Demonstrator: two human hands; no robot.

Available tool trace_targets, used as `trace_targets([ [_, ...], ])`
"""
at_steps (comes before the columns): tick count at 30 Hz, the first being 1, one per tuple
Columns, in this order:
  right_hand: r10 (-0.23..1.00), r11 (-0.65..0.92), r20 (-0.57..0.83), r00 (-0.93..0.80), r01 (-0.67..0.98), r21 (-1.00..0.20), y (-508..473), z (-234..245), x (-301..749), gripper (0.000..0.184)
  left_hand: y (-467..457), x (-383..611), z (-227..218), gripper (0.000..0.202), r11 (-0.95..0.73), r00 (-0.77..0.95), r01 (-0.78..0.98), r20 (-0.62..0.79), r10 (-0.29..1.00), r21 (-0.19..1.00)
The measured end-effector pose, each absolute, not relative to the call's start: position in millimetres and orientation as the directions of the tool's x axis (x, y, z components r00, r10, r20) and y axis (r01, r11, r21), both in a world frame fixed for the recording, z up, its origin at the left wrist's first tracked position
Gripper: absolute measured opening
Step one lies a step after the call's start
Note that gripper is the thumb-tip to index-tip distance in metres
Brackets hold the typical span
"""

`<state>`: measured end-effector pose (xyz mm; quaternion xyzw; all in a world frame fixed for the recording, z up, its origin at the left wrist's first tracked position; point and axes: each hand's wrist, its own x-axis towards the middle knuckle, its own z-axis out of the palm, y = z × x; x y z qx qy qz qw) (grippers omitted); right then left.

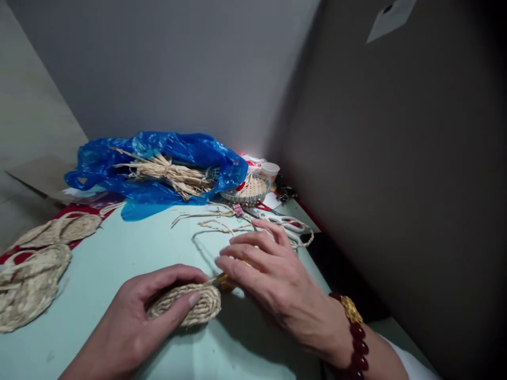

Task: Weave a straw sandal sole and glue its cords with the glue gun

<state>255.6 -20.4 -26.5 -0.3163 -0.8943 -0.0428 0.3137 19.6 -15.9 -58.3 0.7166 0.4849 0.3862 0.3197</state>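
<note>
An oval coil of braided straw rests in my left hand, with the thumb across its top and the fingers curled round its far side. Just to the right, my right hand grips a small tool with a yellow handle. The tool's thin tip meets the coil's right upper edge. My right fingers cover most of the handle, so its exact kind is hidden. Beyond that hand, a thin braided straw cord loops over the table.
A blue plastic bag holding a straw bundle lies at the back. Near it are a woven basket, a white cup, scissors and a pink clip. Braided straw pieces lie left. A dark partition rises right.
</note>
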Motion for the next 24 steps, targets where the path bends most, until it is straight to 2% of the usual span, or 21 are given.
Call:
trace_targets([
  [3, 0.546, 0.793, 0.566, -0.618, 0.600, -0.109, -21, -30, 255, 0.028, -18, 22, -58, 0.012, -0.346, 0.215, 0.465, 0.275, 0.937, 0.815],
  [9, 0.458, 0.800, 0.660, -0.595, 0.599, -0.016, -24, -31, 254, 0.033, -15, 19, -55, 0.013, -0.344, 0.201, 0.476, 0.281, 0.938, 0.809],
  [15, 0.444, 0.804, 0.673, -0.591, 0.594, -0.009, -30, -34, 248, 0.029, -20, 20, -62, 0.015, -0.261, 0.075, 0.496, 0.258, 0.963, 0.828],
  [20, 0.454, 0.785, 0.689, -0.565, 0.619, -0.010, -33, -38, 244, 0.025, -23, 22, -65, 0.013, -0.244, 0.048, 0.475, 0.252, 0.967, 0.846],
  [24, 0.471, 0.765, 0.690, -0.550, 0.644, -0.009, -35, -41, 240, 0.030, -21, 22, -64, 0.013, -0.232, 0.048, 0.488, 0.239, 0.970, 0.841],
])
